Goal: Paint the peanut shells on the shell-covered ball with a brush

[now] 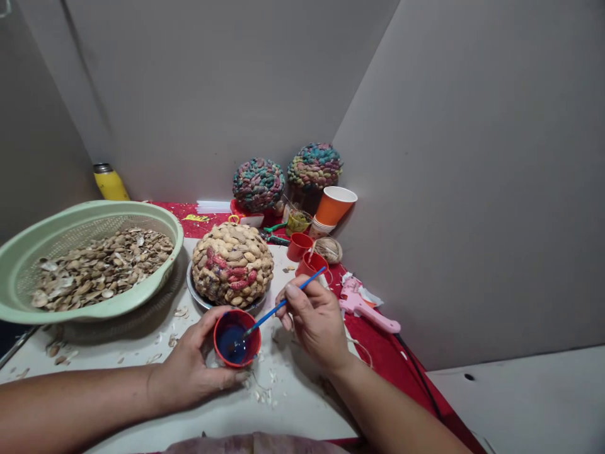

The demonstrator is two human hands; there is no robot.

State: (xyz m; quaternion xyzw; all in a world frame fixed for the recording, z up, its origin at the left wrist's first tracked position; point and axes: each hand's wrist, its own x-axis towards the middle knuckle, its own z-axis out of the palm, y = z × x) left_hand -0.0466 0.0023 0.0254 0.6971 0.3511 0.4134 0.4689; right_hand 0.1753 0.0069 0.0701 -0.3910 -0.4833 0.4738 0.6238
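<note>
My left hand is wrapped round a small red cup with dark blue liquid in it. Between the thumb and fingers of my right hand is a thin blue paintbrush, whose tip dips into the cup. Just behind the cup, a ball covered in peanut shells rests in a shallow metal dish. Most of its shells are plain tan; a group at the front is painted red, with some dark blue marks near them.
At left stands a green colander of shells. Behind are two multicoloured balls, orange paper cups, red cups, twine and a yellow bottle. A pink glue gun lies right. Shell bits litter the white board.
</note>
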